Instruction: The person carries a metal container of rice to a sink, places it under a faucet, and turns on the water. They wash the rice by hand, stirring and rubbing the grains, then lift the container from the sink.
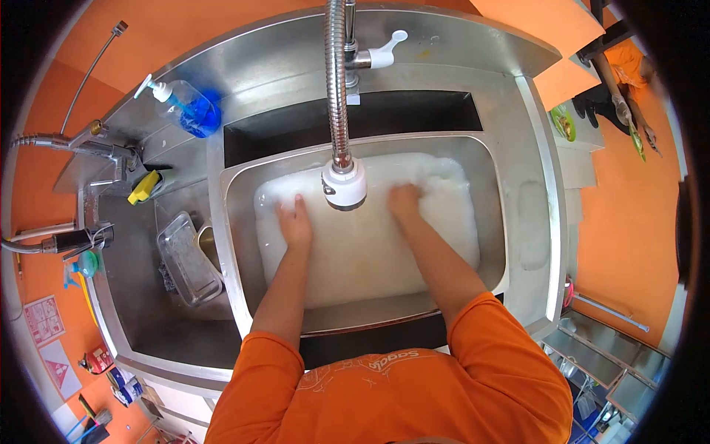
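A person's left hand [294, 222] and right hand [404, 201] dip into cloudy water [355, 259] inside a metal sink [491, 222], apparently mid-stir, neither grip possible to tell below the surface, the next move seemingly calling for submerged fingers.

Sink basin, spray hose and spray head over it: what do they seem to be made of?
Sink basin: likely stainless steel, satin finish, from its grey, soft sheen. Spray hose: ribbed, shiny metal, perhaps chromed, given the bright highlights. Spray head: probably smooth plastic; its white body shows no metallic shine.
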Tool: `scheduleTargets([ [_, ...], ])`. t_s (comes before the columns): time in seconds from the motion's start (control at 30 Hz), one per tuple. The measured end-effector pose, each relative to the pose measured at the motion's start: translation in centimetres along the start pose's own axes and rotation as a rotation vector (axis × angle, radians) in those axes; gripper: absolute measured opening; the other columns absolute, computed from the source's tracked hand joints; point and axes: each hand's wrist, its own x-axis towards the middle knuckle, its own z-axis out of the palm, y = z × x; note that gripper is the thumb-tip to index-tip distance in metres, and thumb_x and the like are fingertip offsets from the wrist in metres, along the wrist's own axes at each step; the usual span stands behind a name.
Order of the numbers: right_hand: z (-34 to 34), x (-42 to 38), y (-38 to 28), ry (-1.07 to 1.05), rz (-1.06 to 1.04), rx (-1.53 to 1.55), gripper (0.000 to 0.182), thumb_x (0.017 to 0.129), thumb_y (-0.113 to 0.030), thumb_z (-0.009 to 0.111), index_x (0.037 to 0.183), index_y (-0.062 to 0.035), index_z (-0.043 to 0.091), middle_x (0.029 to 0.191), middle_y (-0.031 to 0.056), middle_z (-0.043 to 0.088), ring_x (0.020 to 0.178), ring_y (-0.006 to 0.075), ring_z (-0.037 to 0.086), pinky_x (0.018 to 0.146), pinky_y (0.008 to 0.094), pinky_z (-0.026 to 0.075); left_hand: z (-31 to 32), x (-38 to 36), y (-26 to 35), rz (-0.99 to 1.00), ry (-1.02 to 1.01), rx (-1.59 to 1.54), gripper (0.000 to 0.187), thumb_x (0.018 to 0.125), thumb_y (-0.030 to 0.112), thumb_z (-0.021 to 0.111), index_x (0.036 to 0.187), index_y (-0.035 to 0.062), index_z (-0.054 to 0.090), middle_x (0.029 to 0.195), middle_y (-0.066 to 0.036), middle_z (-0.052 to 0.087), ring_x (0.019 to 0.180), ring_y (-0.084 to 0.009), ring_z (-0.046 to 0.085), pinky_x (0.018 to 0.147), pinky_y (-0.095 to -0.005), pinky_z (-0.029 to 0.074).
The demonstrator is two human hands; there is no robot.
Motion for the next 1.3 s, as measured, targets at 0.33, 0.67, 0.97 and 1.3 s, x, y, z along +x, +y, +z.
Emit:
scheduleTargets([
  [0.33,-1.9,-8.7,-8.3,0.004,-0.124,1.347,0.061,0.085,-0.044,0.038,0.122,0.0039,0.035,0.115,0.0193,0.047,0.110,0.0272,0.043,0.092,0.0336,0.031,0.0,-3.7,5.3,-0.739,-0.580,-1.046,0.057,0.086,0.046,0.033,0.127,0.0064,0.033,0.127,-0.011,0.038,0.117,-0.0224,0.035,0.095,-0.0358,0.028],
  [0.67,-3.0,-13.3,-9.4,-0.069,-0.102,1.469,0.065,0.082,-0.052,0.038,0.119,0.0007,0.035,0.109,0.0152,0.048,0.095,0.0220,0.049,0.083,0.0312,0.038,-1.1,-7.5,6.2,-0.595,-0.835,-1.374,0.042,0.086,0.039,0.038,0.112,0.0074,0.047,0.103,-0.006,0.055,0.090,-0.0192,0.054,0.077,-0.0329,0.043],
  [0.97,-0.4,-11.6,-7.1,-0.172,-0.131,1.611,0.077,0.076,-0.062,0.042,0.120,0.0006,0.034,0.112,0.0134,0.045,0.097,0.0214,0.047,0.082,0.0322,0.039,-2.6,-10.5,10.0,-0.819,-0.588,-1.112,0.037,0.083,0.031,0.050,0.109,0.0051,0.050,0.097,-0.008,0.056,0.087,-0.0189,0.054,0.076,-0.0306,0.042],
  [1.3,-7.2,-9.4,2.6,0.041,-0.219,-0.089,0.054,0.078,-0.045,0.047,0.119,-0.0100,0.043,0.124,0.0150,0.038,0.107,0.0314,0.043,0.086,0.0451,0.037,-8.2,-5.3,4.6,0.488,-0.568,0.689,0.047,0.077,0.033,0.053,0.118,0.0115,0.044,0.131,-0.014,0.029,0.118,-0.0316,0.032,0.095,-0.0417,0.031],
])
